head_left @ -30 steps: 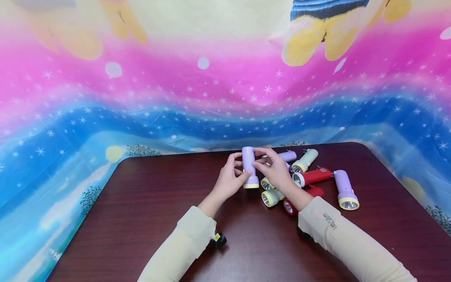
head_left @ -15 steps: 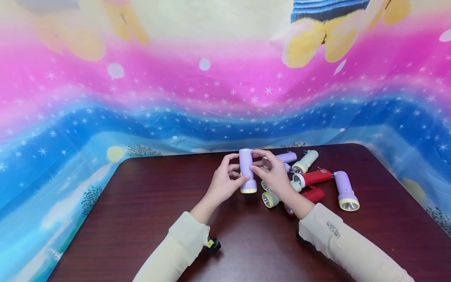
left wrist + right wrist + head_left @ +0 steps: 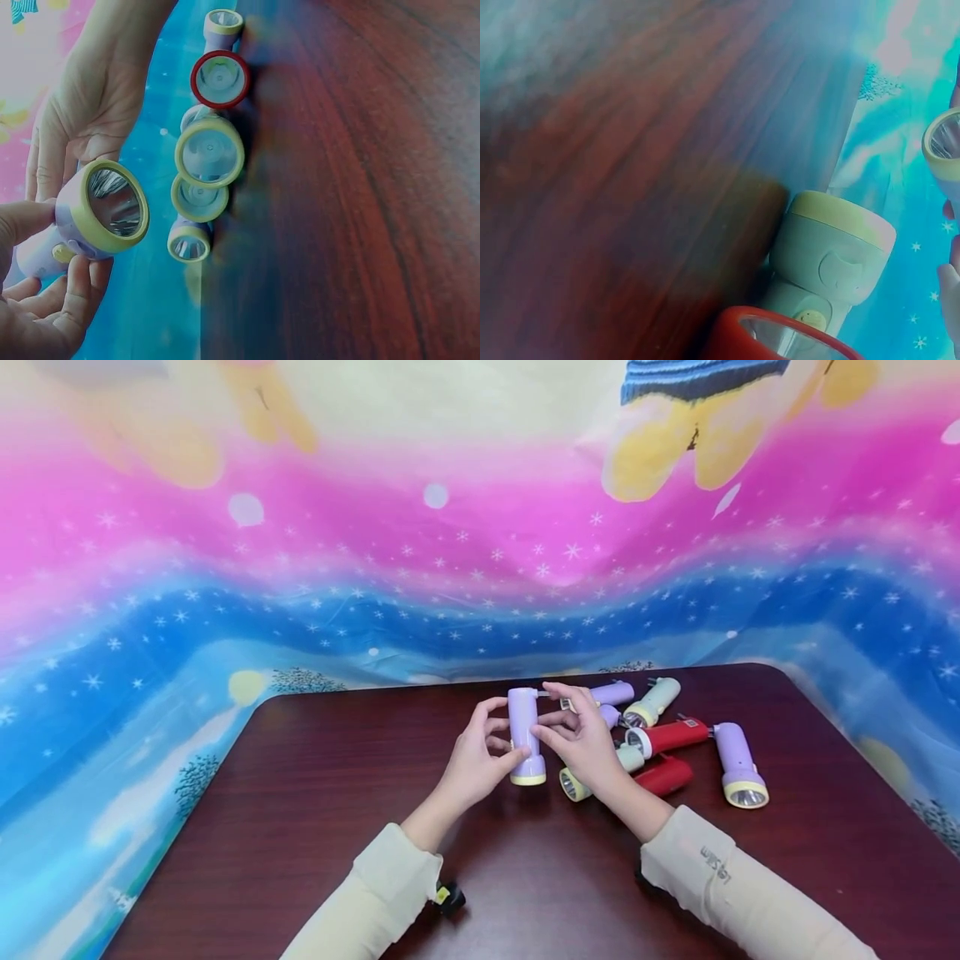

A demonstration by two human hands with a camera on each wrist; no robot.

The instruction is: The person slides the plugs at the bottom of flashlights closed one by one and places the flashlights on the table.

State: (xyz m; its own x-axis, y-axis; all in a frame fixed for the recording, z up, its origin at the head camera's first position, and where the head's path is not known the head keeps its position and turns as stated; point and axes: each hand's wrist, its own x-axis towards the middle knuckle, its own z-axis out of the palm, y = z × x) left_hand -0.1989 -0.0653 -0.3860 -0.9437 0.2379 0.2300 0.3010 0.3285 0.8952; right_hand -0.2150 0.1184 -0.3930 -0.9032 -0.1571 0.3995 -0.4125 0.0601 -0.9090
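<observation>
Head down over the table, a light purple flashlight point(image 3: 524, 722) with a cream rim is held upright between both hands. My left hand point(image 3: 474, 758) grips its body, thumb low near the head and fingers curled behind. From the other side my right hand point(image 3: 587, 745) has its thumb against the body, while the index fingertip is at a small metal prong point(image 3: 543, 693) sticking out near the top. In the left wrist view the flashlight's lens point(image 3: 116, 201) faces the camera, and a yellow switch point(image 3: 63, 253) shows on its side.
Right of the hands lies a group of flashlights: red point(image 3: 671, 737), another red point(image 3: 666, 775), pale green point(image 3: 654, 700) and purple point(image 3: 615, 693) among them. One purple flashlight point(image 3: 737, 758) is farthest right. A patterned cloth point(image 3: 420, 635) hangs behind the dark table point(image 3: 315, 827).
Both hands have shifted the purple flashlight slightly down in the head view, toward me. My right index finger has moved outward, and the prong now shows between it and the flashlight's top.
</observation>
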